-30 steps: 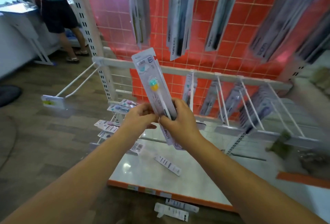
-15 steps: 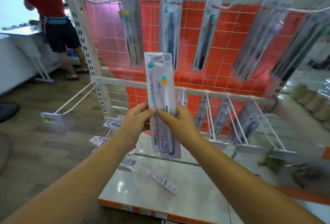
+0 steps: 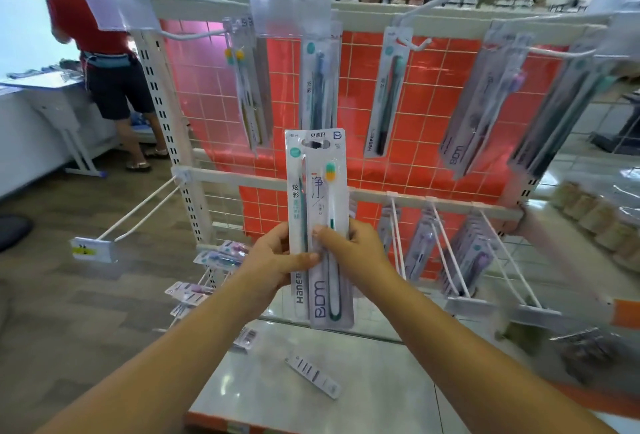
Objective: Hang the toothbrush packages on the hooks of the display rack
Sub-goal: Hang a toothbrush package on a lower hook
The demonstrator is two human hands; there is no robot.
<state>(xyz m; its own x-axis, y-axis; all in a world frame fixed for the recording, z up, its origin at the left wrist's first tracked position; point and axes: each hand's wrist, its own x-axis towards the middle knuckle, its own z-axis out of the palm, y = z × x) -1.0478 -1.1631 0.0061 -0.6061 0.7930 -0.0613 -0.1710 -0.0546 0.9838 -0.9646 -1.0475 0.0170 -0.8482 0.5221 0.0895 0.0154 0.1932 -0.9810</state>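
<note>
I hold two toothbrush packages upright in front of the display rack (image 3: pixel 433 205). My left hand (image 3: pixel 273 260) pinches the rear package (image 3: pixel 295 191), white with a dark green brush. My right hand (image 3: pixel 349 246) grips the front package (image 3: pixel 329 212), which shows a brush with a green and yellow head. The two overlap, the front one sitting lower. Top-row hooks (image 3: pixel 412 42) carry hanging packages (image 3: pixel 388 94). An empty double-wire hook (image 3: pixel 138 212) with a price tag juts out at the rack's left.
Lower hooks (image 3: pixel 446 253) at right hold more packages. One package (image 3: pixel 313 376) lies on the rack's white base shelf (image 3: pixel 363 392). Several packages (image 3: pixel 221 253) hang low at the left. A person in a red top (image 3: pixel 104 52) stands at the far left by a white counter.
My view has tilted up and the top row of hooks has come into sight. Both hands have raised the packages and turned them from tilted to upright.
</note>
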